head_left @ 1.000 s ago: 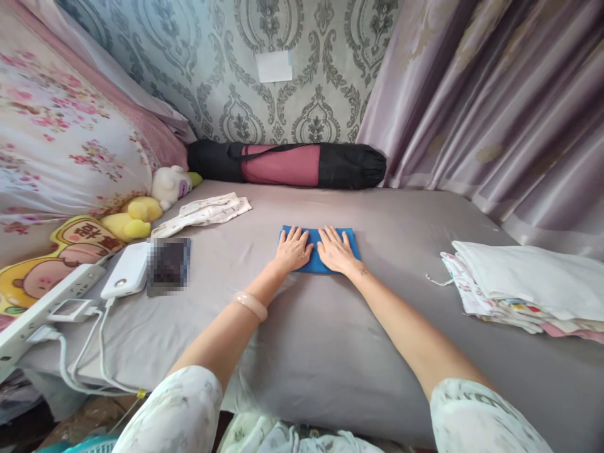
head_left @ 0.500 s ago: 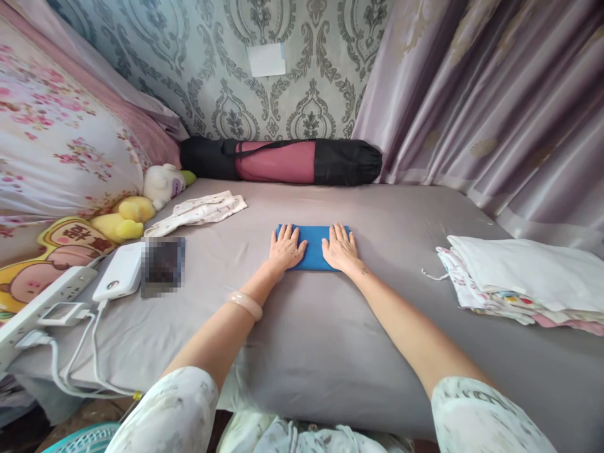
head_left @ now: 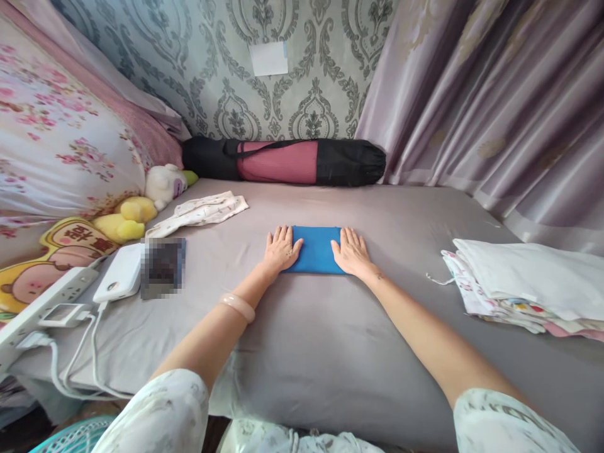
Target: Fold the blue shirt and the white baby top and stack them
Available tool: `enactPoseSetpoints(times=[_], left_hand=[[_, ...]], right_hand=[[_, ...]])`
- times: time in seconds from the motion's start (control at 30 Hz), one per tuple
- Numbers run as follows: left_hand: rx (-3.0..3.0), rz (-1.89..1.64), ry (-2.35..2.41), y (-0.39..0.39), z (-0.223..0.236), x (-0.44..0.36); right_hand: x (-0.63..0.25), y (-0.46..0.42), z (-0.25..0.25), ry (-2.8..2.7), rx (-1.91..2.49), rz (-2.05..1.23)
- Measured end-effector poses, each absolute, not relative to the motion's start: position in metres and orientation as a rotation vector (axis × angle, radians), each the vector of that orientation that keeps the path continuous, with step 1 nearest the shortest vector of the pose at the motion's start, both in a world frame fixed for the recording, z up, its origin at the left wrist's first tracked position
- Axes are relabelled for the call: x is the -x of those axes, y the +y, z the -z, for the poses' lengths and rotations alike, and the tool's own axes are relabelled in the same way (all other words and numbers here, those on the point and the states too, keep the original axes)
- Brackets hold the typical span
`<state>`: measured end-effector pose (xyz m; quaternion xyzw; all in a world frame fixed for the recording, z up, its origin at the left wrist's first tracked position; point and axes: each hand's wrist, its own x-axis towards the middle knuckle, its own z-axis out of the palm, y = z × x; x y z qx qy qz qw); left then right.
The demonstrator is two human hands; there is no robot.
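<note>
A flat blue folded cloth lies on the grey bed sheet in front of me. My left hand is at its left edge, palm down with the fingers stretched forward and the thumb resting on the cloth. At the right edge my right hand lies flat in the same way, thumb over the blue fabric. Neither hand grips anything. The parts of the cloth's side edges under my hands are hidden.
A rolled bag lies along the back wall. Folded clothes are stacked at right, and a patterned garment lies back left. At left are plush toys, a white power bank, a blurred-out object and a power strip.
My hands have slid apart, the left one leftward and the right one rightward, from on top of the blue cloth to its side edges. More of the cloth shows between them.
</note>
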<state>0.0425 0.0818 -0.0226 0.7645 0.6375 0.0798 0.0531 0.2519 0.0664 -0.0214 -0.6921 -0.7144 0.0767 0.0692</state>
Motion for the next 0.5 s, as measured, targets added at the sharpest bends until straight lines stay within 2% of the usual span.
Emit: enactPoseSetpoints(times=[0.23,0.5], left_hand=[[-2.351,-0.196,1.922,0.106,-0.001,-0.034],[-2.213,0.274,1.680,0.175,-0.033,-0.025]], right_hand=[[-0.261,0.080,0.004,-2.248,1.971,-0.092],[-0.283,0.142,-0.035,-2.411,2.116,-0.435]])
